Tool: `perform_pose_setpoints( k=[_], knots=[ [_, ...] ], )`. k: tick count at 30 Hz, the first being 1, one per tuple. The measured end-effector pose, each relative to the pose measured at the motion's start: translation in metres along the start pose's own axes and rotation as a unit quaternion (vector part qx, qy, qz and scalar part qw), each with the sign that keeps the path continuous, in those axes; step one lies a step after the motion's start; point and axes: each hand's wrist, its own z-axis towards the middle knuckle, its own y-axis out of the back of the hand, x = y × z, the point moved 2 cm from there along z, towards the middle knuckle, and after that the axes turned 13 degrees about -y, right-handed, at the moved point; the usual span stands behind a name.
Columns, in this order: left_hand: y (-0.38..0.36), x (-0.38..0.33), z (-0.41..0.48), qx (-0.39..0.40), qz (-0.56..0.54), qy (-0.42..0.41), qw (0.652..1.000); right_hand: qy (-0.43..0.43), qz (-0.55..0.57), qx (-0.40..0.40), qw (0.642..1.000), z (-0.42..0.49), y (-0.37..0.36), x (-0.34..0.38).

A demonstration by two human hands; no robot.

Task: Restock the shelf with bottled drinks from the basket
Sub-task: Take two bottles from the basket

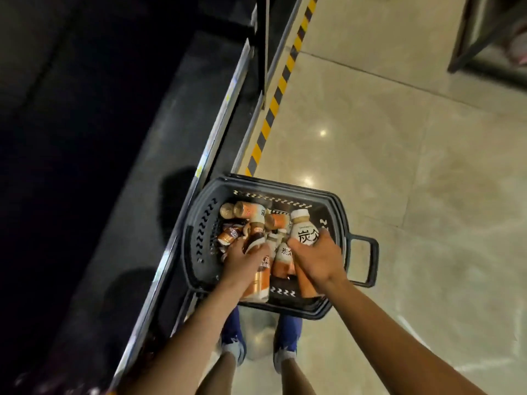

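Dark grey slotted plastic basket point(196, 238) sits on polished tile floor point(413, 166) at six o'clock, just beside the black shelf point(114, 223) running along nine o'clock. It holds a loose heap of orange-and-brown bottled drinks point(242, 212), lying crosswise toward its eleven o'clock corner. The right hand point(316, 260) curls around a cream white-capped bottle with black characters point(302, 229) at the basket's three o'clock side. The left hand point(242, 258) grips a brown-and-orange bottle point(260, 282) near the middle. Lifting two at once could disturb the heap (nothing props it), and a one-handed grip may slip, dropping a bottle onto the hard floor.
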Motion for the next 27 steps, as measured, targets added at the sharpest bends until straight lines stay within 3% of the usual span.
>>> perform_pose_setpoints(
  k=[6,13,18,22,27],
  knots=[
    [0.044,-0.163,-0.154,-0.04,-0.076,-0.132,0.988,0.105,0.149,0.004,0.983,-0.174,0.099,0.081],
    [0.099,-0.266,-0.304,-0.091,-0.084,-0.261,0.957,0.221,0.226,0.048,0.948,-0.347,0.174,0.132],
    [0.132,-0.282,-0.403,-0.149,-0.102,-0.327,0.928,0.319,0.209,0.095,0.919,-0.431,0.19,0.133],
    [0.158,-0.268,-0.48,-0.282,-0.106,-0.347,0.888,0.404,0.141,0.143,0.893,-0.487,0.173,0.13],
    [0.192,-0.227,-0.579,-0.462,-0.112,-0.345,0.809,0.494,0.06,0.24,0.833,-0.579,0.13,0.12]
  ],
)
